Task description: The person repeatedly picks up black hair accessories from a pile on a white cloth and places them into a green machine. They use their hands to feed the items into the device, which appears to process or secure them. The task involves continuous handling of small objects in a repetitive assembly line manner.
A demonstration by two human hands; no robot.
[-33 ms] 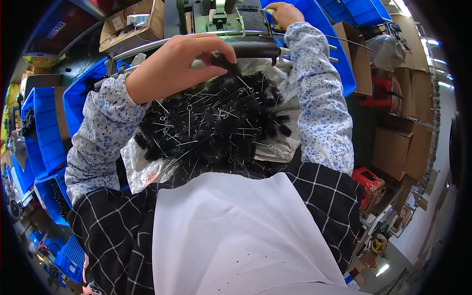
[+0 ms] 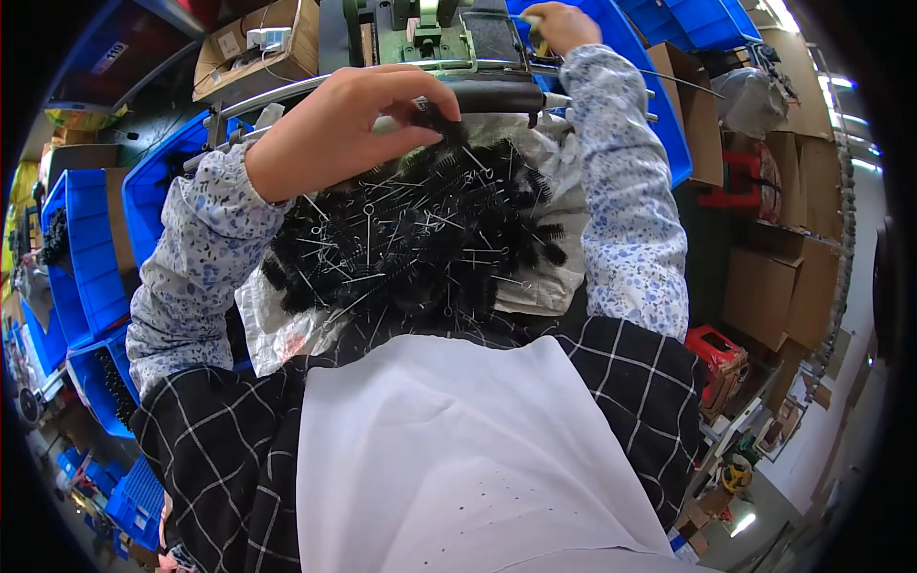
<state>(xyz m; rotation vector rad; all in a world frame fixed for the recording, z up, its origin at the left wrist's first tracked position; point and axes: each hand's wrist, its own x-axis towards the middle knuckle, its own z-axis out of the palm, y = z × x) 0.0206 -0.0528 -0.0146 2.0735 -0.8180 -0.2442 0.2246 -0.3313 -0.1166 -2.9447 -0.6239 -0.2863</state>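
Note:
My left hand (image 2: 358, 116) hovers over the pile with thumb and fingers closed on a black wire brush (image 2: 437, 124). That brush's thin metal stem slants down to a small loop. Below it, a heap of black wire brushes (image 2: 411, 229) with looped metal stems lies on a crumpled whitish sheet (image 2: 287, 329) in front of me. My right hand (image 2: 565, 27) is at the right side of a green metal machine (image 2: 425, 48). Its fingers pinch the end of a thin, dark, blurred brush (image 2: 489, 14) stretching left onto the machine. Something pale shows at those fingertips.
A blue bin (image 2: 659, 143) stands beyond my right forearm, another blue bin (image 2: 143, 196) at the left. A metal rail (image 2: 277, 93) crosses before the machine. A cardboard box (image 2: 258, 48) sits at the back left. More cardboard boxes (image 2: 764, 296) and red containers (image 2: 716, 363) are at the right.
My right hand has shifted slightly to the right, drawing away from the machine, and the thin brush there looks more blurred. My left hand stays nearly still.

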